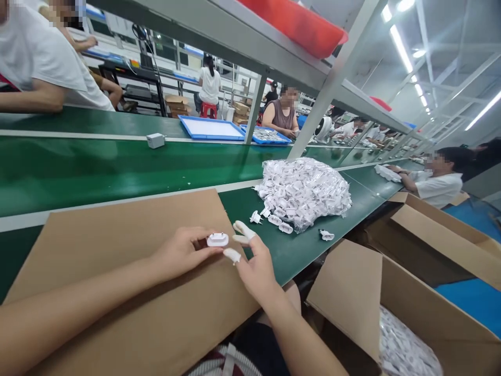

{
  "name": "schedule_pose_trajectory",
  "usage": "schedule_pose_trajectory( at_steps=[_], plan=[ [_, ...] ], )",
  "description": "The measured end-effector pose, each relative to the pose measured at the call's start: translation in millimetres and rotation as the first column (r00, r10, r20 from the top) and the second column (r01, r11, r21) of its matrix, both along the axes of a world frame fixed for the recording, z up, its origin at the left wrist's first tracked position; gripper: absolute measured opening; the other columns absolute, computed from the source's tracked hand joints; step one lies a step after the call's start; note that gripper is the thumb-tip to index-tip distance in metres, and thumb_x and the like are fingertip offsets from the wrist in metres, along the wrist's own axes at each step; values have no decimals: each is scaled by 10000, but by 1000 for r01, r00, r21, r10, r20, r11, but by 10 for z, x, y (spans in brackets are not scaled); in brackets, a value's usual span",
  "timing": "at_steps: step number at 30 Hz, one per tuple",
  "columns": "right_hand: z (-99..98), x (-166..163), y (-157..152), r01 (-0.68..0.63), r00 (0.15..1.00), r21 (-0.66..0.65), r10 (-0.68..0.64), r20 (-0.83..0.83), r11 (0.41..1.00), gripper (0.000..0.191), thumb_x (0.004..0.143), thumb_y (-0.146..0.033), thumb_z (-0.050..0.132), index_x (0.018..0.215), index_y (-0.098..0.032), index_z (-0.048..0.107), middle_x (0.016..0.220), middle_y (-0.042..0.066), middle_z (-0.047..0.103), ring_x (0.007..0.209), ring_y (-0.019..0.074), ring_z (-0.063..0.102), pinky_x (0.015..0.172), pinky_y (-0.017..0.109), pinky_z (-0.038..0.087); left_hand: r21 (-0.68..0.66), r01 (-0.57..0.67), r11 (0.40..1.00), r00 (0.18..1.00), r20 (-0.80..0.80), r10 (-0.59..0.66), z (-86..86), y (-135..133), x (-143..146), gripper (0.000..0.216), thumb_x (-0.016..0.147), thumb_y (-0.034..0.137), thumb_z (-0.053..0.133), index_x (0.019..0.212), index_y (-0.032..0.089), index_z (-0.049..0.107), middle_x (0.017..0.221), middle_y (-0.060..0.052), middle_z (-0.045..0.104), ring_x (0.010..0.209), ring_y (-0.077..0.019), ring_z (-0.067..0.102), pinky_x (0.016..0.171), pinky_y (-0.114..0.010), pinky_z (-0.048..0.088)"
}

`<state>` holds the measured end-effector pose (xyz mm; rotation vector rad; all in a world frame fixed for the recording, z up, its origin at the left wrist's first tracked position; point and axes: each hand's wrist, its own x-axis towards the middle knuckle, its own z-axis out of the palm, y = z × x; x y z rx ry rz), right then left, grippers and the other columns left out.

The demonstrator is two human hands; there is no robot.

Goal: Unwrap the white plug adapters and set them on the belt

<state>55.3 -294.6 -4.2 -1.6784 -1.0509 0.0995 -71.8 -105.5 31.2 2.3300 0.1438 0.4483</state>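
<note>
Green worktop point(285, 256) spans the frame, cardboard point(136, 224) at lower left. At centre, the left hand point(183, 251) pinches a white part point(217, 239); the right hand point(256, 266), in finger cots point(245, 230), is just beside it, fingers parted. Bagged parts point(307, 190) lie right of centre.

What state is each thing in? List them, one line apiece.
Left hand: closed on the white piece.
White piece: held above the cardboard sheet.
Right hand: open, fingertips covered.
Cardboard sheet: lying flat.
Clear bag: bulging with many white parts.
Loose white parts: scattered beside the bag.
Nearest cardboard box: open, more white parts inside.
White block: standing apart.
Red bin: raised on the shelf, contents hidden.
</note>
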Motion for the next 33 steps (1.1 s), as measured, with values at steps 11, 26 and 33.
schedule_pose_trajectory(
  at_steps=[11,26,33],
  plan=[
    [-297,313,-201,214,940,-175,-154,306,961,549,1025,-261,599,1560,-161,537,1542,177,598,1491,363,494,1203,617,450,581,-57,812,903,377,-206,690,-272,-66,406,1044,210,618,1444,278,610,1159,-52,783,904,-153,755,751,-212,557],
    [-338,359,-277,177,977,-167,-152,152,970,514,1026,-379,617,1506,-197,591,1470,158,650,1408,338,586,1175,589,495,715,-228,661,857,469,-211,819,-361,-149,333,1045,166,567,1361,220,657,1139,-57,809,853,-193,767,681,-307,532],
    [-143,145,-320,282,912,115,-303,275,952,395,1021,-241,652,1415,-218,640,1324,128,741,1222,266,708,1062,498,602,698,-245,673,844,495,-206,766,-299,-137,326,1056,198,566,1368,220,658,1111,-62,809,831,-198,756,676,-319,516]
  ],
)
